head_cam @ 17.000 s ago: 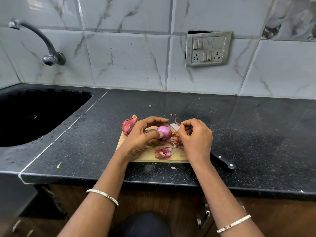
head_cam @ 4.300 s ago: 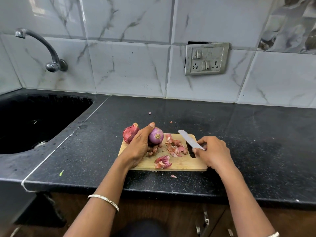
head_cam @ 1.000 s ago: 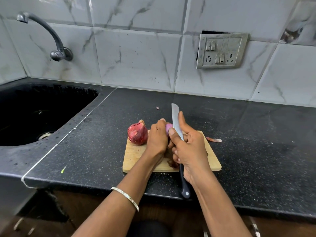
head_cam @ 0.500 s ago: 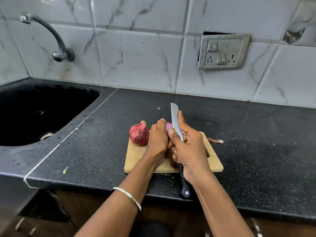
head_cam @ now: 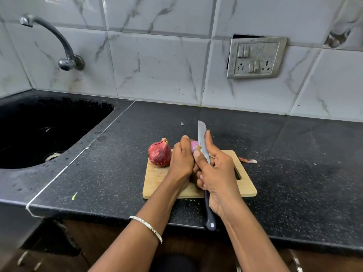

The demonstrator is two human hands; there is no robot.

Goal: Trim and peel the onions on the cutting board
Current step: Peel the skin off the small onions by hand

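Black speckled counter (sink leftward); left hand fingers grip onion, right hand knife.

Onions, two: one unpeeled on the board, one peeled between the hands; board, one; knife, one. Hands, two: left and right; bracelet, one, on the left wrist. Peel scraps on the counter, two: one larger just right of the board, one tiny behind it; green fleck, one; sink, one; tap, one; switch plate, one.
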